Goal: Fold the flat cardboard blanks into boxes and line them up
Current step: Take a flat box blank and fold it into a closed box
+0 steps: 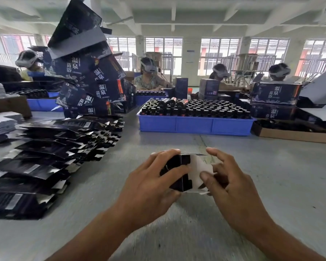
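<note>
Head view puts the half-formed box [184, 172] just above the grey worktop [271, 185], low and central, with both your hands on it. Your left hand [151, 187] has its grip clamped round the dark body, fingers over the top and thumb across the near face; your right hand [231, 183] pinches the white end flap [199, 170] between thumb and fingers. To do this step well, I'd judge you should keep the left grip square so the walls stay true, then press the flap along its crease rather than mid-panel. Bare worktop lies to your right and ahead; the fanned flat blanks [51, 159] sit well apart on the left, and the blue crate [194, 125] of bottles stands beyond.
</note>
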`<state>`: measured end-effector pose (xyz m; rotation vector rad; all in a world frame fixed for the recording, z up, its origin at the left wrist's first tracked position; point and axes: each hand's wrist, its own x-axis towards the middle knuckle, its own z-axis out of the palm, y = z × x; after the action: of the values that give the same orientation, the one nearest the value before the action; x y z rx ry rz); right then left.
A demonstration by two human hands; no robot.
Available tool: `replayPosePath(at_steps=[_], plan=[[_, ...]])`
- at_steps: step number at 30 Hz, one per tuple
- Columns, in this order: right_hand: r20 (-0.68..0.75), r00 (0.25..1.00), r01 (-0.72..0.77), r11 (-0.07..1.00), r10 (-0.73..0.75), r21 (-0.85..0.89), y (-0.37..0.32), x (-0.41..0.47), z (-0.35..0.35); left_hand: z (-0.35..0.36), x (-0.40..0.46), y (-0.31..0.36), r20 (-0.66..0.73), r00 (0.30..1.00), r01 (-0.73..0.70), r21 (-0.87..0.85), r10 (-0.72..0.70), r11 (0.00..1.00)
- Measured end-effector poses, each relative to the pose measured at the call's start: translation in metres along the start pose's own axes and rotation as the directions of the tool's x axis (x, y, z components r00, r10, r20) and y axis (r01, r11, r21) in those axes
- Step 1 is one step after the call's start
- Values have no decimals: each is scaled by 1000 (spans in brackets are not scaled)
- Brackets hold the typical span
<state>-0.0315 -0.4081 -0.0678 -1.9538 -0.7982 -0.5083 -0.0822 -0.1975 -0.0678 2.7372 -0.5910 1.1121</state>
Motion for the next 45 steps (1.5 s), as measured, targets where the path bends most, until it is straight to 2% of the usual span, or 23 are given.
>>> replayPosePath(at_steps=[6, 11, 17, 22, 25, 33, 41, 45], plan=[[38, 998, 60, 996, -58, -60, 0, -2, -1, 1, -1, 0, -2, 1000, 2, 6, -2, 1000], [9, 995, 99, 988, -99, -120, 1, -1, -1, 1, -1, 4, -27, 999, 16, -10, -16, 1000], [49, 996, 84, 994, -80, -75, 0, -1, -1, 3, -2, 4, 0, 1000, -3, 26, 3, 1000], [190, 982, 26, 999, -22, -22, -8, -2, -4, 3, -2, -1, -31, 999, 14, -24, -15, 1000], [251, 967, 50, 996, -29, -79, -7, -2, -5, 3, -2, -1, -37, 999, 18, -58, -20, 998], [82, 996, 24, 999, -20, -46, -4, -3, -3, 3, -2, 3, 4, 1000, -10, -77, 11, 997], [59, 998, 22, 998, -18, -63, -4, -3, -2, -1, 2, 7, 8, 998, -62, 12, 62, 998], [86, 996, -42, 998, 38, 47, -2, -2, -3, -1, 0, 6, 1, 1000, -10, -8, 10, 1000]])
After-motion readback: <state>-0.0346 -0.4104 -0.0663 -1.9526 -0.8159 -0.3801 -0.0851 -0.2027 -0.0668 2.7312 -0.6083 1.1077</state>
